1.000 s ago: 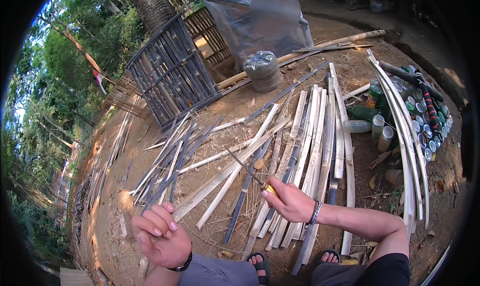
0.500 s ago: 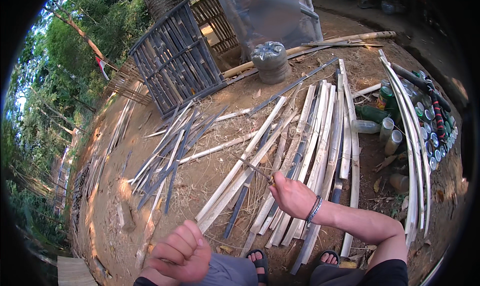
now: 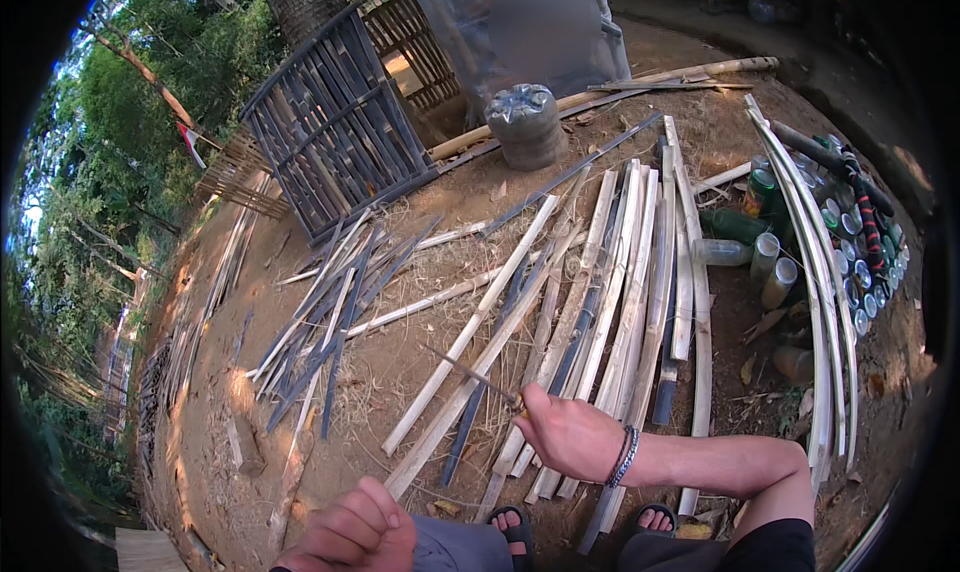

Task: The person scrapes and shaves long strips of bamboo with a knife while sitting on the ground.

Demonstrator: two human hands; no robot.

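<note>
My right hand (image 3: 575,434), a beaded bracelet at its wrist, is wrapped round a knife (image 3: 480,380). Its thin dark blade points up and left over the pale bamboo strips (image 3: 632,302), and most of the handle is hidden in my fist. Lower left, my left hand (image 3: 350,527) is curled closed with the thumb over the fingers. The lower end of one long bamboo strip (image 3: 440,442) meets this hand; whether the fingers grip it or it passes behind them cannot be made out.
A tangle of dark and pale strips (image 3: 325,317) lies to the left on bare soil. Behind stand a slatted bamboo panel (image 3: 340,122) and a squat water-bottle-like container (image 3: 526,132). Glass bottles and jars (image 3: 778,282) crowd the right. My sandalled feet (image 3: 512,532) are near the strips.
Both hands have moved down and a little left; the knife has come with the right hand. The whole view has shifted slightly, moving the scene leftward.
</note>
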